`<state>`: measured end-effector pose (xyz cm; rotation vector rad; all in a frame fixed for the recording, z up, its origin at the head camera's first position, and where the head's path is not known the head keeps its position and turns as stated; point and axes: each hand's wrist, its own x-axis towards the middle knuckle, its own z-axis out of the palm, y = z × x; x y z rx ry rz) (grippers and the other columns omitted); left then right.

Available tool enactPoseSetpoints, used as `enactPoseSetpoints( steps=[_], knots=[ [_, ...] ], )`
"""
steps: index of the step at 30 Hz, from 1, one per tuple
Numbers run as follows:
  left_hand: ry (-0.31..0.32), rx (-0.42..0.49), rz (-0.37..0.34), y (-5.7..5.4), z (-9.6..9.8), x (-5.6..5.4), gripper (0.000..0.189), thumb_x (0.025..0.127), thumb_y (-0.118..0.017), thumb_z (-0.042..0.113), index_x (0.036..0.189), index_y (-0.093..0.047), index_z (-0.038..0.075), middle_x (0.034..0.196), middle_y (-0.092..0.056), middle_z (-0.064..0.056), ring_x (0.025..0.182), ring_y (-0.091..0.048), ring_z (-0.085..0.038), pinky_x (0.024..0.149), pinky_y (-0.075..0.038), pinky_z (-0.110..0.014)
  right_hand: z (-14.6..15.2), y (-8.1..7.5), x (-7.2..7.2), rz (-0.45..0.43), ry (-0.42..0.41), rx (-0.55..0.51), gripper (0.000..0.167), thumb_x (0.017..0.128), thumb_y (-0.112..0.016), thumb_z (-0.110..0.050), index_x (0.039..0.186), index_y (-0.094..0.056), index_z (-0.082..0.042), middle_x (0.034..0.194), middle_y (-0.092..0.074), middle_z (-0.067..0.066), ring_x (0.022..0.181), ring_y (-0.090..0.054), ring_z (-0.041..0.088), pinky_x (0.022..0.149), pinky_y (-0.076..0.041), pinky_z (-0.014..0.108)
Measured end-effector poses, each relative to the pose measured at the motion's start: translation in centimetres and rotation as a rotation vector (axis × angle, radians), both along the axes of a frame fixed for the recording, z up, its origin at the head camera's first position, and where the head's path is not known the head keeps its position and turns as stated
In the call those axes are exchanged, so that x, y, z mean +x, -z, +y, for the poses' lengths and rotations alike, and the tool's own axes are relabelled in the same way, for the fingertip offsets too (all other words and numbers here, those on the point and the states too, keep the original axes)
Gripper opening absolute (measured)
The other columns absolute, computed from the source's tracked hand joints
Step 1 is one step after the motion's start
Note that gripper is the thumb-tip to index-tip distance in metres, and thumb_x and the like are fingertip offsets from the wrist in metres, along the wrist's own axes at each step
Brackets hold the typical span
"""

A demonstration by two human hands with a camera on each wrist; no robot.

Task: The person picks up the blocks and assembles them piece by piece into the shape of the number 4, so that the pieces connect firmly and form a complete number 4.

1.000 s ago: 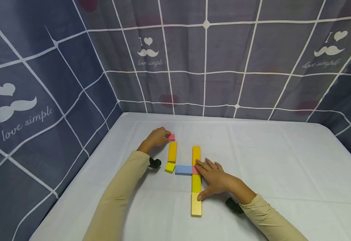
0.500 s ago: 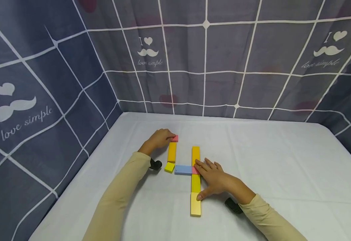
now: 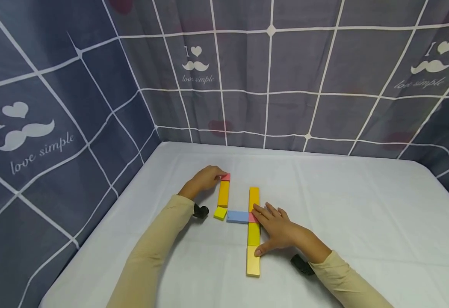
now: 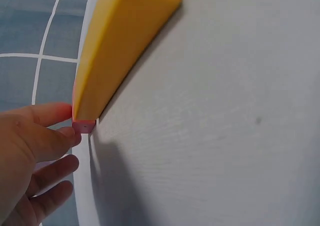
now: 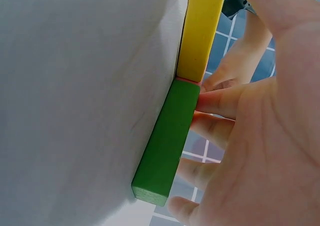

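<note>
My left hand (image 3: 206, 178) pinches a small pink block (image 3: 226, 176) between thumb and index finger, and the pink block (image 4: 85, 126) touches the far end of an orange block (image 3: 223, 193). Below that lies a tilted small yellow block (image 3: 220, 213), close to a blue block (image 3: 237, 217). The blue one meets a column made of an orange block (image 3: 254, 199), a pink block (image 3: 252, 217), a yellow block (image 3: 253, 234) and a pale yellow block (image 3: 253, 262). My right hand (image 3: 277, 229) rests along the column, fingers spread. In the right wrist view its fingertips touch a green face (image 5: 167, 141).
A white cloth (image 3: 344, 205) covers the table. Dark checked curtains (image 3: 240, 77) rise behind it and along the sides. A black wrist device (image 3: 200, 211) sits under the left sleeve, and another device (image 3: 302, 265) under the right.
My left hand has slid the small pink block to the right, over the orange block's far end and against it. My right hand keeps its place on the column. The head view has shifted slightly.
</note>
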<state>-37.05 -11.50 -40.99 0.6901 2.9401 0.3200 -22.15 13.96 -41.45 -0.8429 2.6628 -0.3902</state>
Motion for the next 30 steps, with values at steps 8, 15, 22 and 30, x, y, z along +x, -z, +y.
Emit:
enactPoseSetpoints(
  steps=[8, 15, 22, 30],
  knots=[
    [0.015, -0.012, -0.033, -0.2, -0.2, 0.3, 0.039, 0.088, -0.054, 0.003, 0.125, -0.057, 0.015, 0.121, -0.061, -0.005, 0.113, -0.054, -0.022, 0.101, -0.04, -0.036, 0.1, 0.0, 0.0, -0.013, -0.002, -0.022, 0.114, 0.059, -0.07, -0.065, 0.144, -0.024, -0.007, 0.153, -0.014, 0.007, 0.139, -0.006, 0.038, 0.107, -0.007, 0.061],
    [0.093, 0.004, 0.02, -0.8, -0.2, 1.2, 0.035, 0.091, -0.054, 0.01, 0.126, -0.056, 0.009, 0.124, -0.058, -0.009, 0.118, -0.051, -0.025, 0.104, -0.037, -0.038, 0.2, 0.0, 0.0, -0.009, -0.011, -0.025, 0.113, 0.06, -0.07, -0.065, 0.145, -0.023, -0.007, 0.153, -0.014, 0.008, 0.139, -0.006, 0.039, 0.107, -0.007, 0.062],
    [0.075, 0.013, 0.012, -1.3, -0.1, 2.3, 0.038, 0.09, -0.057, 0.02, 0.127, -0.055, 0.01, 0.128, -0.055, -0.01, 0.12, -0.047, -0.028, 0.105, -0.034, -0.043, 0.2, -0.3, 0.0, 0.007, -0.014, -0.021, 0.112, 0.06, -0.071, -0.064, 0.144, -0.024, -0.006, 0.153, -0.014, 0.008, 0.139, -0.003, 0.039, 0.107, -0.007, 0.062],
    [0.027, -0.044, -0.02, -0.7, 0.0, 2.9, 0.049, 0.09, -0.057, 0.032, 0.134, -0.047, 0.012, 0.14, -0.043, -0.008, 0.131, -0.034, -0.03, 0.11, -0.026, -0.045, 0.2, -0.4, 0.2, 0.012, -0.008, -0.015, 0.113, 0.059, -0.07, -0.065, 0.144, -0.024, -0.007, 0.153, -0.015, 0.008, 0.139, -0.002, 0.039, 0.107, -0.007, 0.061]
  ],
)
